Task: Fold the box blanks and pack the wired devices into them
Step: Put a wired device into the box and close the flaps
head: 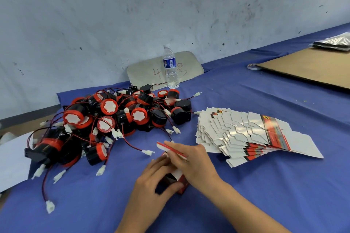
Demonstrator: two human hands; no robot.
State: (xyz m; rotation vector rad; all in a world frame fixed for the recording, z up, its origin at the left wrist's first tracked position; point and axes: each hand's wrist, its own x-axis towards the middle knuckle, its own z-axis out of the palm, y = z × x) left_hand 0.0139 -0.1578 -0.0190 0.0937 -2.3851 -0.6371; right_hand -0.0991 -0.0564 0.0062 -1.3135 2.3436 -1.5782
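Red-and-white box point(175, 174) is gripped by both the left hand point(157, 178) and right hand point(191, 159), its open flap point(170, 148) pointing toward the pile of devices point(113, 119) at the cloth's far left.

A small packing workshop or factory bench. A long table under blue cloth point(246, 100) stands against a scuffed, stained wall point(170, 5). Bulk stock indicates assembly-line packing: a heap of identical red-and-black wired devices point(106, 119), a fanned stack of flat box blanks point(246, 132), and a cardboard sheet point(306, 70).
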